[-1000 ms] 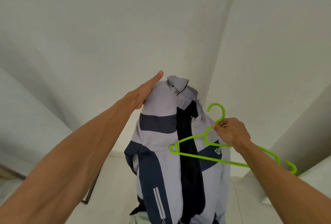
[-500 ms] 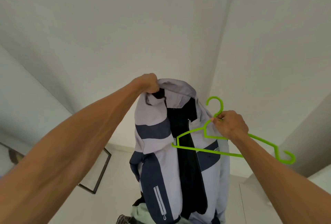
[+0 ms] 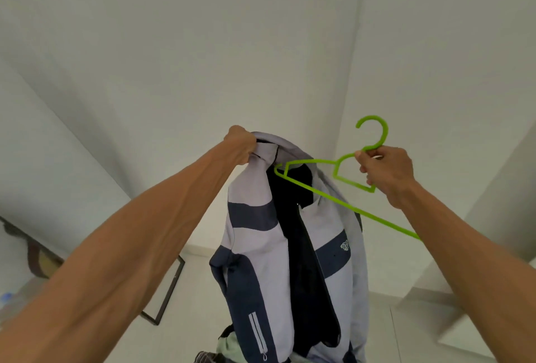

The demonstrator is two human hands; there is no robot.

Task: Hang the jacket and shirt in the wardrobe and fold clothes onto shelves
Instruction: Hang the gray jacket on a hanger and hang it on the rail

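Left hand (image 3: pixel 240 144) grips jacket (image 3: pixel 287 246) collar, centre frame. Right hand (image 3: pixel 384 172) pinches green hanger (image 3: pixel 327 197) neck, its left tip at the open collar. Best: hold collar taut, slide tip into shoulder, level hanger.

Floor (image 3: pixel 188 330): pale off-white, low in my feed. Thin dark joint line (image 3: pixel 395 333) runs through it at right. Black frame (image 3: pixel 171 293) at left, lower corner on floor, standing tilted, upper corner by wall; most of it hidden from me. Bottom centre, heap of clothes (image 3: pixel 229 345) on floor: pale green piece, with dark patterned piece touching it on left, both cut by frame edge. Far right, white raised block (image 3: pixel 470 330) on floor, blurred; I can't tell what it is.
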